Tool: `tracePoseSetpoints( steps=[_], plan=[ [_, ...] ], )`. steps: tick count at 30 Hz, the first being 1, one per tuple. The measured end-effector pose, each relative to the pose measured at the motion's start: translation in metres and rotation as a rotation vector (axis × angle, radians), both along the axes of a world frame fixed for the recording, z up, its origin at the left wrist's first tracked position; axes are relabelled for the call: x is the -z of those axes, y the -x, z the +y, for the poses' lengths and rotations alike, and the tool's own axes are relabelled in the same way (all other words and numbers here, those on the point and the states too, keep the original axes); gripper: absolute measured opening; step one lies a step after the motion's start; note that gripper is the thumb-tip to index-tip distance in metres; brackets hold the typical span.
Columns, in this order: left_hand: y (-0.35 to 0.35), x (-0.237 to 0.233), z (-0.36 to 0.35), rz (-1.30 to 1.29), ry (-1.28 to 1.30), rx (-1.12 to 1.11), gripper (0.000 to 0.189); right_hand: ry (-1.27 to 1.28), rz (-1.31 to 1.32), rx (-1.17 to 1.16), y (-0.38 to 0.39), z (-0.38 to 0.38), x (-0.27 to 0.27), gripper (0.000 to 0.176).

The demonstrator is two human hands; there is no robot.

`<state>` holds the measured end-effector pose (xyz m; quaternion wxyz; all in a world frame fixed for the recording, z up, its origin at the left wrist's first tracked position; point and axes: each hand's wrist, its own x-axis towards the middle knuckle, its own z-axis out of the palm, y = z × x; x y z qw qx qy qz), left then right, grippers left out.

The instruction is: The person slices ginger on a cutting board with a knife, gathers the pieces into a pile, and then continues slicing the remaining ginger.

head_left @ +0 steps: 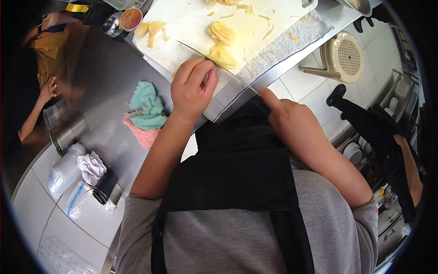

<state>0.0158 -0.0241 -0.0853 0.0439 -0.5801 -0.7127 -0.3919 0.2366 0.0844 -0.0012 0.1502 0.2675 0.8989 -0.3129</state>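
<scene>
While two bare hands are meeting over a knife point(194, 49) at the near edge of a white cutting board point(182, 23), pale yellow slices point(221, 33) are lying on the board just beyond the blade. They are looking thin, smooth and moist, fanning and overlapping in two small heaps, with the nearer heap sitting right beside the blade and the left hand's knuckles. Thin scraps are scattering around them, and a few larger pieces are resting by the board's left edge, near a cup of orange-red contents point(131, 19).

The top of the board is running out of view, cutting off more yellow pieces there. The knife's handle is hiding inside the right hand, and the fingers are covering whatever is lying under the left palm.

The left hand point(194, 84) is curling closed, its fingers bending down beside the blade; whether it is gripping anything, one cannot tell. The right hand point(292, 116) is closing around the knife, its index finger pointing forward along it.

A white textured cloth point(305, 34) is lying along the board's right side. On the metal table point(100, 50), a teal cloth point(148, 105) is resting partly over a pink cloth point(142, 132), beside the left forearm
</scene>
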Motion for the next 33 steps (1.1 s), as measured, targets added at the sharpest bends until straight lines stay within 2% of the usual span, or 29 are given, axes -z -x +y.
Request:
tracePoseSetpoints(
  steps=[13, 23, 33],
  plan=[
    [-0.002, 0.001, 0.001, 0.023, -0.008, -0.017, 0.024, 0.007, 0.03, -0.013, 0.006, 0.004, 0.009, 0.046],
    [-0.002, 0.001, 0.002, 0.033, -0.022, -0.032, 0.024, 0.071, 0.003, 0.018, -0.028, 0.003, -0.023, 0.048],
    [-0.001, 0.001, 0.002, 0.039, -0.029, -0.02, 0.024, 0.04, -0.043, -0.002, -0.021, 0.001, -0.02, 0.046]
  ],
)
